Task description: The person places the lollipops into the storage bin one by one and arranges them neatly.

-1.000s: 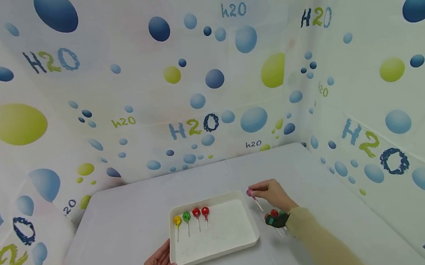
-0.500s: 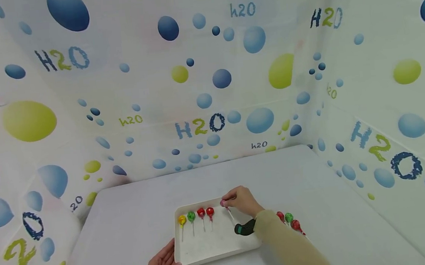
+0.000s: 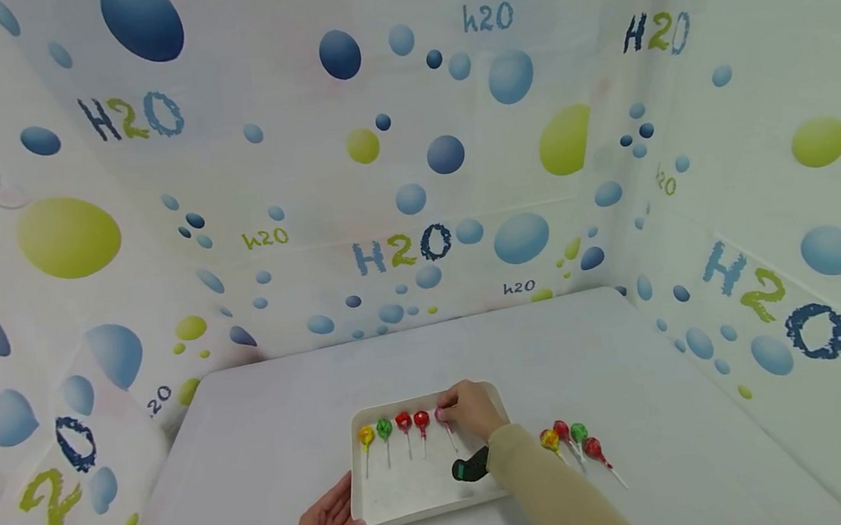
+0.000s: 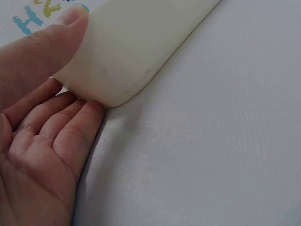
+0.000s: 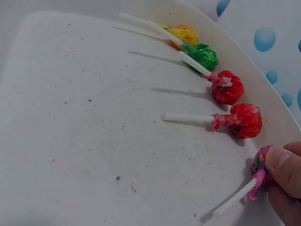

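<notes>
In the head view, a white rectangular tray [image 3: 410, 506] lies on the table. My right hand [image 3: 471, 409] pinches a pink lollipop [image 3: 445, 427] by its wrapped head, inside the tray's far right part. Its white stick [image 5: 235, 197] points toward the near side, low over the tray floor. Left of it lie a yellow lollipop [image 3: 367, 437], a green lollipop [image 3: 384, 430] and two red lollipops, one [image 3: 403, 423] beside the other [image 3: 421, 421], in a row. My left hand [image 3: 324, 521] holds the tray's near left corner, thumb at the rim and fingers against the outer wall.
Right of the tray, several more lollipops lie bunched on the white table: a yellow one [image 3: 549, 439], a green one [image 3: 579, 432] and red ones [image 3: 592, 447]. A dark band [image 3: 470, 466] hangs below the right wrist. Patterned cloth walls [image 3: 295, 182] surround the table.
My right hand has carried the pink lollipop leftward from beyond the tray's right side and down into the tray, beside the red ones. My left hand has stayed at the tray's corner.
</notes>
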Available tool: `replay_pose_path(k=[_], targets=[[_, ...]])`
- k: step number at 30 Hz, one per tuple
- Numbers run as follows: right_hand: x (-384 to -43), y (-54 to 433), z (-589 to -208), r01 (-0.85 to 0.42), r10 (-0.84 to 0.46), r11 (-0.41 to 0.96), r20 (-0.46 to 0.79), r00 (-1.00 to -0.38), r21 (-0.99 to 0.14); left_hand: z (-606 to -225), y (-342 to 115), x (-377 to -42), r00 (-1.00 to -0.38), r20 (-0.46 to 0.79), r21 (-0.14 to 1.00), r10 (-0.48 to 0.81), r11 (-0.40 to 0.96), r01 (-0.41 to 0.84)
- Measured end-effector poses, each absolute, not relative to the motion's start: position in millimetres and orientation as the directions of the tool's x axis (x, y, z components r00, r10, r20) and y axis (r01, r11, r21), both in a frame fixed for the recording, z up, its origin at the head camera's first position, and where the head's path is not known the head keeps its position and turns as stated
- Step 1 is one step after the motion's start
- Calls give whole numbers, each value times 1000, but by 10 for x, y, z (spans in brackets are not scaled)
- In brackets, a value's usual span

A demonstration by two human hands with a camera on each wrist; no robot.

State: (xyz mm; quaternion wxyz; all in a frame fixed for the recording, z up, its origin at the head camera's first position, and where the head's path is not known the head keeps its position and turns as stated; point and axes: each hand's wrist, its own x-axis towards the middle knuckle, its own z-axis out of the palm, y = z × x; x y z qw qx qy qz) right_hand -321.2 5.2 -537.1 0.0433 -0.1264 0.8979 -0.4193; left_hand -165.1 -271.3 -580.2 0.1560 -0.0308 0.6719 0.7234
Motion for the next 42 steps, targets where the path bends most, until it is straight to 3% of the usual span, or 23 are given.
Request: replay_pose_path(k=[14, 23, 42], targets=[[-3254, -10, -5358, -190, -248, 622, 40, -968, -759, -5726, -2696, -1697, -951, -246, 964, 187, -57, -261], [-3229, 19, -5394, -184, -257, 607, 28, -966, -773, -5784, -2692, -1715, -936, -313, 948, 162, -9, -318], [-3286, 42, -5315, -213, -275, 609, 48, -960, -764, -5743, -2651, -1765, -940, -273, 958, 206, -30, -285]])
